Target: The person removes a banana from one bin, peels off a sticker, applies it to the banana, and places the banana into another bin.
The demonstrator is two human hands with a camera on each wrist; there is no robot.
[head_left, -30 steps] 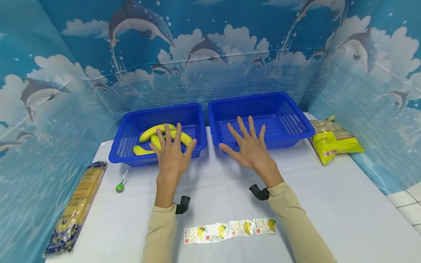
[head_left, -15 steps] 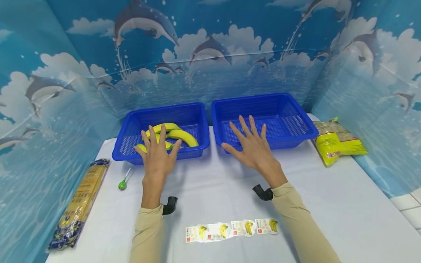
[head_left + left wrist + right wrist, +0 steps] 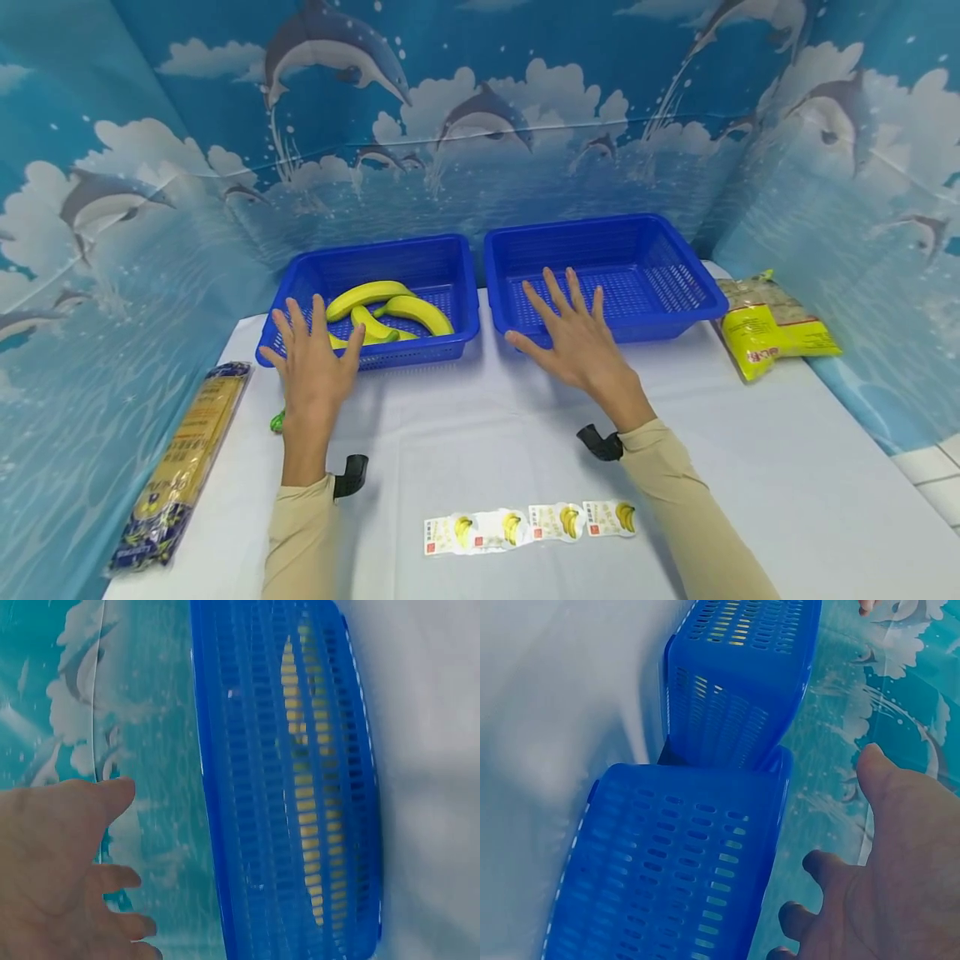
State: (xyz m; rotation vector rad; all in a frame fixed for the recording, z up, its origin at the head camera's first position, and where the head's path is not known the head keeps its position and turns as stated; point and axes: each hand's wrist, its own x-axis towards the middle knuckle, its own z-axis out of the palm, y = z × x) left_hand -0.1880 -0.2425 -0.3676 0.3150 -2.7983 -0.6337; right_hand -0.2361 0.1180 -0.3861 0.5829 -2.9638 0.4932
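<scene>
My left hand (image 3: 317,371) hovers with spread fingers before the left corner of the left blue basket (image 3: 461,350), holding nothing. Several bananas (image 3: 420,312) lie in that basket, and the hand hides part of one. In the left wrist view, yellow shows through the slots of the basket (image 3: 247,787). My right hand (image 3: 581,346), fingers also spread and nothing in it, is over the front edge of the right blue basket (image 3: 675,321). No objects show inside the right basket. The right wrist view has this hand (image 3: 907,862) beside the basket walls (image 3: 682,825).
Several banana-printed sachets (image 3: 543,527) lie in a row on the white table near the front. A long noodle packet (image 3: 183,467) lies at the left, a green lollipop (image 3: 277,422) partly behind my left wrist. A yellow snack bag (image 3: 776,329) sits at the right.
My left hand has moved left, from over the bananas to the basket's left corner, uncovering them and covering part of the lollipop. The right hand has stayed almost in place.
</scene>
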